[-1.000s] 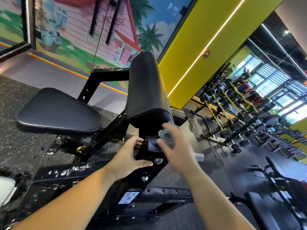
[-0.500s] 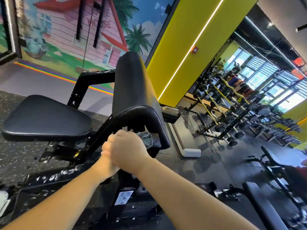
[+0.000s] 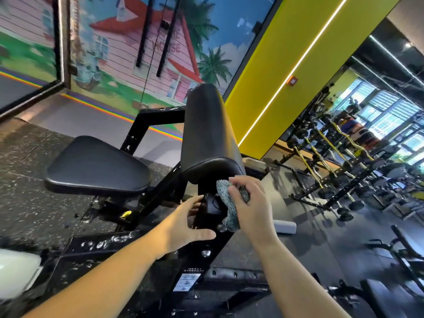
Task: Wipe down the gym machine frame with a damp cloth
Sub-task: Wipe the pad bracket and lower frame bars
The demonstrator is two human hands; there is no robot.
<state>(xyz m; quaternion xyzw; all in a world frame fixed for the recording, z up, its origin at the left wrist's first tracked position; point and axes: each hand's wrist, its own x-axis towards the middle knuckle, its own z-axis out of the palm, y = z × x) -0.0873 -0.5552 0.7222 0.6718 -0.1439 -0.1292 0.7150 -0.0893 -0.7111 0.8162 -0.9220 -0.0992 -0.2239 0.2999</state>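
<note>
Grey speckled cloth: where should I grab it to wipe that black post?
Best grip: the bunched upper part of the grey speckled cloth, coming from the right, as the right hand does. It is wadded against the right side of the black metal frame post under the black back pad, and the left hand holds the post's left side.

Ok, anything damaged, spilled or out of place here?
Only whitish blotches along the lower frame bar, left of the left hand gripping the upright: chipped paint or wet glare, cannot tell. The cloth in the right hand looks normal.
</note>
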